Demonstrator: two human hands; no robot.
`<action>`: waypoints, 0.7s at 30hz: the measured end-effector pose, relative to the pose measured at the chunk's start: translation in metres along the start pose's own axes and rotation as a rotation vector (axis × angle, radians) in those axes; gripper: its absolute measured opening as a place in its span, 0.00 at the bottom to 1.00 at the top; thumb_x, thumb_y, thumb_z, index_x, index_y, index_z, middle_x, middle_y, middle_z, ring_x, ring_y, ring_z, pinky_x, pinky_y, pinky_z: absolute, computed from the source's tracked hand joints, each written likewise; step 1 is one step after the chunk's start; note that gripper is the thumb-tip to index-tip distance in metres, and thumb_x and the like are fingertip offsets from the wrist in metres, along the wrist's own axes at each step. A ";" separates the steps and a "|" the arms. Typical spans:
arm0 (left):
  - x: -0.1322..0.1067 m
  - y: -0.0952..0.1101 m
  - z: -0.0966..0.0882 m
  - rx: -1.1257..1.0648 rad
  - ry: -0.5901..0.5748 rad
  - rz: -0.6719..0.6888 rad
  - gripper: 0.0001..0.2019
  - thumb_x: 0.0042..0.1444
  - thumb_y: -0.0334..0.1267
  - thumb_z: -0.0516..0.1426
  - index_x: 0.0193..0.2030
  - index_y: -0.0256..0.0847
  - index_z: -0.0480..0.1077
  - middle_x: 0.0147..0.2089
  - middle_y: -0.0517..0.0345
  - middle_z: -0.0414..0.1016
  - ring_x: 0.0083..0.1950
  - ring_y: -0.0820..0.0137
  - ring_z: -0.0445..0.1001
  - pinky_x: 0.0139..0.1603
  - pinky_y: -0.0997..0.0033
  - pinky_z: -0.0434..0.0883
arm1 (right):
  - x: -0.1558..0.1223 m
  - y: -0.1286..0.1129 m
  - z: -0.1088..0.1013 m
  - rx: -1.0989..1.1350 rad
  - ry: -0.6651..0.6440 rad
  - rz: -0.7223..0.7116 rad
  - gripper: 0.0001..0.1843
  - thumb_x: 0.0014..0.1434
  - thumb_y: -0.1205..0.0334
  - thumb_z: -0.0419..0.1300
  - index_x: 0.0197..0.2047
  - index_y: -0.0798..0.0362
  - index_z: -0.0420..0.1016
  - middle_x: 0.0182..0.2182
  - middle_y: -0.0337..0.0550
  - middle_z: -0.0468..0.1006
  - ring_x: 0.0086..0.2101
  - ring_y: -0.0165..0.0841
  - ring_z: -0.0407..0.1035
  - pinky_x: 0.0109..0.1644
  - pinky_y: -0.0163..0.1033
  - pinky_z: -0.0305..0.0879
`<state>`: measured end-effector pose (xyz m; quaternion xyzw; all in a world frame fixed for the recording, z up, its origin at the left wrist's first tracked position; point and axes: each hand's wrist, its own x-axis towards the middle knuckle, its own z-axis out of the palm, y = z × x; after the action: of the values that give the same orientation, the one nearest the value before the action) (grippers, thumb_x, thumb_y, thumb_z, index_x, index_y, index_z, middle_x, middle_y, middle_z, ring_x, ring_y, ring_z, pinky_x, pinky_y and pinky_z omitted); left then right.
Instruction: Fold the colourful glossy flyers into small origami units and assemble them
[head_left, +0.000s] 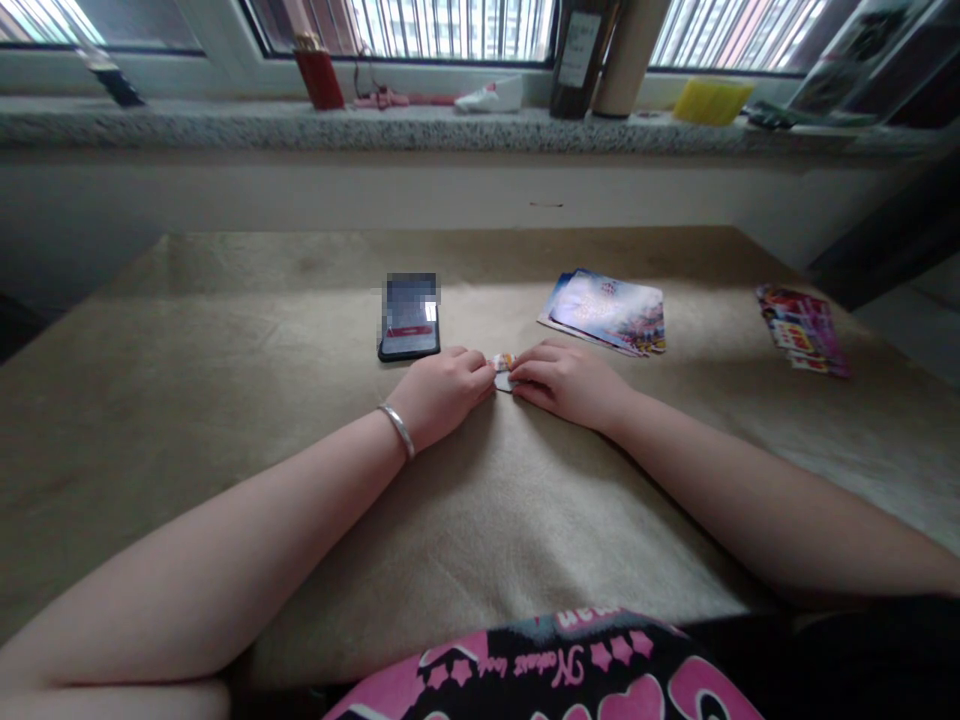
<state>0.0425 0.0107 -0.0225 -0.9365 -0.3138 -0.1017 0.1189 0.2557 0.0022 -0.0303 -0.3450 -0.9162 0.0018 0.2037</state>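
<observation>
A small piece of folded paper (504, 380), white with an orange and yellow printed part, lies at the middle of the table between my hands. My left hand (448, 390), with a silver bangle above the wrist, closes its fingers on the paper's left side. On the right side, the fingertips of my right hand (570, 382) press together on the same paper. Much of the paper is hidden under the fingers. Just beyond my left hand rests a phone (409, 318), its screen partly blurred. Past my right hand is a stack of glossy printed sheets (611, 312).
Several pink and red printed cards (802, 330) lie fanned at the table's right. Behind the table (225, 400), a stone windowsill (420, 132) carries a red container (319, 75), a dark bottle (581, 60), a cardboard tube (626, 60) and a yellow block (711, 101).
</observation>
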 end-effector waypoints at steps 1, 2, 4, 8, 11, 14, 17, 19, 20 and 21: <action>0.000 0.001 -0.001 0.013 0.000 0.008 0.10 0.63 0.38 0.51 0.42 0.36 0.72 0.37 0.53 0.74 0.37 0.68 0.71 0.35 0.72 0.69 | 0.000 0.000 0.000 -0.007 -0.002 0.000 0.10 0.61 0.60 0.56 0.38 0.54 0.78 0.38 0.47 0.79 0.39 0.36 0.69 0.46 0.41 0.66; 0.000 0.001 -0.002 0.021 -0.001 0.016 0.11 0.63 0.39 0.51 0.42 0.36 0.72 0.37 0.53 0.74 0.37 0.67 0.71 0.34 0.71 0.68 | 0.000 0.000 0.001 -0.017 -0.005 -0.002 0.11 0.61 0.60 0.55 0.38 0.54 0.78 0.38 0.47 0.79 0.39 0.36 0.69 0.46 0.41 0.66; 0.001 0.002 -0.003 0.027 -0.003 0.030 0.12 0.63 0.41 0.51 0.42 0.36 0.71 0.37 0.54 0.74 0.37 0.67 0.71 0.33 0.72 0.67 | 0.000 0.000 0.001 -0.042 -0.011 -0.010 0.11 0.62 0.60 0.55 0.38 0.55 0.78 0.37 0.48 0.79 0.39 0.36 0.69 0.45 0.41 0.66; 0.003 0.002 -0.001 0.049 0.019 0.029 0.11 0.64 0.41 0.52 0.39 0.37 0.71 0.35 0.55 0.74 0.35 0.70 0.70 0.30 0.74 0.65 | 0.001 0.000 0.003 -0.089 -0.013 -0.028 0.13 0.63 0.59 0.53 0.37 0.55 0.77 0.35 0.49 0.78 0.37 0.36 0.68 0.41 0.40 0.65; 0.004 0.001 0.000 0.050 0.033 0.038 0.11 0.64 0.39 0.51 0.38 0.37 0.71 0.35 0.55 0.73 0.34 0.71 0.70 0.30 0.75 0.64 | 0.002 -0.001 0.004 -0.109 -0.010 -0.041 0.13 0.63 0.60 0.52 0.36 0.55 0.77 0.34 0.48 0.77 0.36 0.36 0.67 0.40 0.39 0.64; 0.004 0.001 0.001 0.052 0.042 0.039 0.11 0.64 0.39 0.50 0.37 0.38 0.71 0.34 0.55 0.73 0.35 0.70 0.70 0.30 0.74 0.63 | 0.002 -0.003 0.003 -0.137 -0.005 -0.035 0.13 0.63 0.62 0.51 0.35 0.55 0.77 0.34 0.48 0.77 0.35 0.35 0.67 0.39 0.39 0.63; 0.003 0.001 0.002 0.059 0.043 0.032 0.10 0.64 0.39 0.51 0.39 0.38 0.71 0.34 0.56 0.73 0.35 0.69 0.70 0.30 0.73 0.64 | 0.002 -0.006 0.003 -0.131 0.010 -0.005 0.11 0.61 0.61 0.53 0.35 0.55 0.76 0.34 0.48 0.77 0.35 0.36 0.66 0.39 0.39 0.62; 0.003 0.000 0.003 0.055 0.041 0.022 0.10 0.63 0.39 0.51 0.40 0.38 0.71 0.34 0.56 0.73 0.35 0.69 0.70 0.30 0.73 0.64 | 0.003 -0.006 0.004 -0.102 0.019 0.018 0.10 0.60 0.60 0.55 0.35 0.55 0.76 0.34 0.47 0.76 0.36 0.35 0.65 0.39 0.38 0.61; 0.003 0.000 0.003 0.052 0.038 0.016 0.09 0.63 0.39 0.51 0.40 0.38 0.71 0.34 0.56 0.72 0.35 0.69 0.70 0.30 0.73 0.64 | 0.003 -0.006 0.005 -0.086 0.023 0.029 0.10 0.60 0.60 0.55 0.35 0.54 0.76 0.33 0.46 0.76 0.36 0.35 0.65 0.39 0.38 0.61; 0.003 0.000 0.003 0.048 0.033 0.012 0.09 0.63 0.39 0.52 0.41 0.37 0.70 0.34 0.56 0.72 0.35 0.69 0.70 0.31 0.73 0.64 | 0.003 -0.006 0.005 -0.070 0.025 0.039 0.10 0.60 0.60 0.55 0.34 0.54 0.76 0.33 0.46 0.76 0.35 0.35 0.65 0.39 0.38 0.60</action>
<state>0.0452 0.0132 -0.0246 -0.9334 -0.3084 -0.1089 0.1474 0.2480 0.0003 -0.0331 -0.3699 -0.9062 -0.0303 0.2028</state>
